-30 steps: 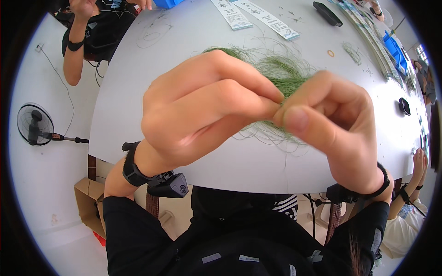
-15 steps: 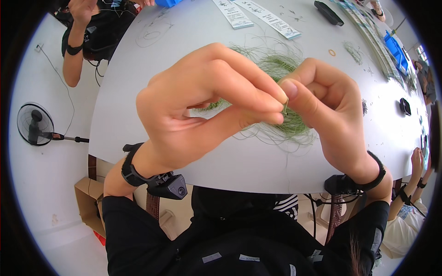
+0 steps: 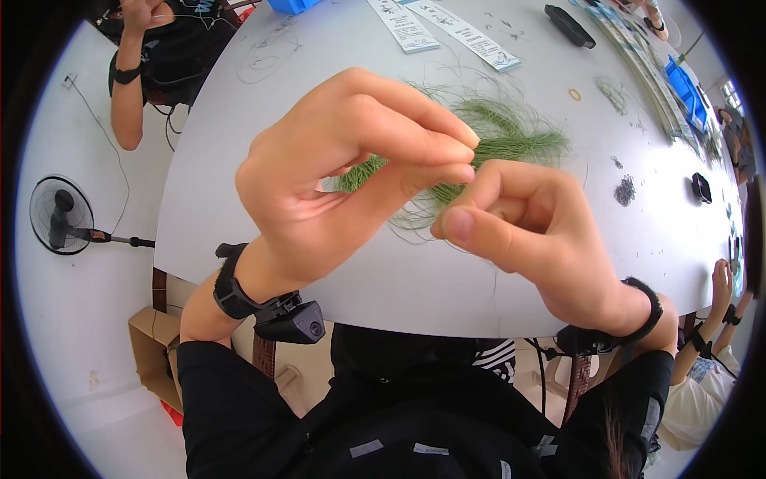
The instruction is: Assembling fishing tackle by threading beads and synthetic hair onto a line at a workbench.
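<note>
My left hand (image 3: 343,176) is raised over the white table (image 3: 263,136), thumb and fingers pinched together on thin green strands. My right hand (image 3: 527,231) is right beside it, fingers curled and pinched at the same spot, thumb pointing toward me. Both fingertips meet above a loose bundle of green thread-like fibres (image 3: 511,136) that lies spread on the table. Fine single strands trail down from the pinch toward the table edge. Each wrist carries a black band with a small device.
Printed paper strips (image 3: 455,28) and a black case (image 3: 570,24) lie at the far side. A small dark pile (image 3: 625,190) and blue trays (image 3: 686,84) are to the right. Another person (image 3: 152,56) sits at far left; a fan (image 3: 60,215) stands on the floor.
My right hand has dropped lower and pulled slightly toward me, its fingers curling in. My left hand stays pinched at the strands.
</note>
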A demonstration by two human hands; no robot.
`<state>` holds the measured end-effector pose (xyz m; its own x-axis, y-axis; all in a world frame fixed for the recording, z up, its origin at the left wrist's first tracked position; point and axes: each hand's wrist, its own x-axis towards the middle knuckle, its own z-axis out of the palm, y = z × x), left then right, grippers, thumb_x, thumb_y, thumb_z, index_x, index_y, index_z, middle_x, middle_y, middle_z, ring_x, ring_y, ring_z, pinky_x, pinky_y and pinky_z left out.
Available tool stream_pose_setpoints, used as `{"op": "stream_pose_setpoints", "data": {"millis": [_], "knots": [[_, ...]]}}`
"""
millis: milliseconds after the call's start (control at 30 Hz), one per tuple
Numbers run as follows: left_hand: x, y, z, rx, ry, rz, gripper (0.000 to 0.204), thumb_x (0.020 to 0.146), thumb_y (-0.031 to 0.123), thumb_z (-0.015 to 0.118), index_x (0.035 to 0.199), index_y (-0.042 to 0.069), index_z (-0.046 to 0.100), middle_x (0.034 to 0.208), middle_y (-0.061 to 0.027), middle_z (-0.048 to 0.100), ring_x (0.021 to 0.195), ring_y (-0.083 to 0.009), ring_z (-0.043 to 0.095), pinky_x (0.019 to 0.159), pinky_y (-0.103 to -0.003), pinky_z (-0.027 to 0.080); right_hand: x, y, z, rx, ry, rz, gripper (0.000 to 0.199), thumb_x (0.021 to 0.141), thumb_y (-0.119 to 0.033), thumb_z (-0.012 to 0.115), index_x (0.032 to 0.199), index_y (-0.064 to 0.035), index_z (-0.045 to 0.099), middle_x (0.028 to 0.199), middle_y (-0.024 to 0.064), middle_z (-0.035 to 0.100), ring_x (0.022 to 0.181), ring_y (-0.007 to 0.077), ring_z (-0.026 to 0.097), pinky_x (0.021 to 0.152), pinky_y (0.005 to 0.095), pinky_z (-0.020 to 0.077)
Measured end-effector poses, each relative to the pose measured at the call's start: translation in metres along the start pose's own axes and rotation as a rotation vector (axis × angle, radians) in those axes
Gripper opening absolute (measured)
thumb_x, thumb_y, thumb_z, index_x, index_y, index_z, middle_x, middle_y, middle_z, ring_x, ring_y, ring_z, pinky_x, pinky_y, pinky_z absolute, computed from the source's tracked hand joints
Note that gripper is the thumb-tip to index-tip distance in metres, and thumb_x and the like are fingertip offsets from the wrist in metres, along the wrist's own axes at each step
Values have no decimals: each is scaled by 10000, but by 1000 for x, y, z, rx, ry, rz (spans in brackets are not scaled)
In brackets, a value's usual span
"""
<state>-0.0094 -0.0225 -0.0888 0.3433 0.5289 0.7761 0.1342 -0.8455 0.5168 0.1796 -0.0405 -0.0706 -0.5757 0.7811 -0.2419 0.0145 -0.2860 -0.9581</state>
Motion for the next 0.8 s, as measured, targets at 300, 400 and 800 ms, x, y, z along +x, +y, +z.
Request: {"op": "stream_pose_setpoints", "data": {"millis": [300,400,800], "knots": [[2,3,-5,129,-58,53,112,741,-82,639,817,-12,595,882,-149,590,716,-157,599,603,-230,510,-11,-4,0,-330,93,-347,115,844,-91,583,835,15,542,745,49,597,580,36,449,526,190,340],[2,1,-4,124,-49,66,117,739,-90,636,815,-11,595,873,-148,592,711,-154,600,598,-228,508,-10,-8,-3,-342,89,-363,101,856,-77,559,873,14,521,748,52,592,573,36,434,518,192,328],[1,6,-2,31,-18,-17,125,726,-78,659,800,-12,583,880,-144,590,736,-145,583,626,-223,495,-1,1,-4,-476,244,-605,40,852,-12,556,845,20,532,676,1,540,558,-2,387,501,159,277]]}}
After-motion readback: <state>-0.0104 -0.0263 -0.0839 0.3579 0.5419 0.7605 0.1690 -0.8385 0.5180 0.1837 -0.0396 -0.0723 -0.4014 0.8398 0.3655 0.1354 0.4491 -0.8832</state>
